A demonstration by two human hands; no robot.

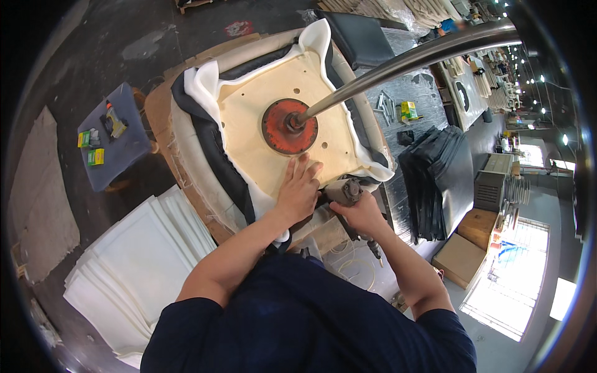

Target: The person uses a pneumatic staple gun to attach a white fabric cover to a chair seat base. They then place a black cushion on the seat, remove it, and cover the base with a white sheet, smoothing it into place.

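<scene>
The pole [373,77] catches the light in here, smooth, glossy metal, while the red disc [275,132] at its end looks like painted metal, scuffed and matt. The board [249,137] seems to be pale wood, smooth and dull. Soft, matt white foam [204,84] curls beside dark cloth [211,155]. The tool [344,191] looks like dull grey metal. Across the room, the black sheets [444,180] have a leathery sheen, and the box [458,260] is matt brown cardboard.
</scene>
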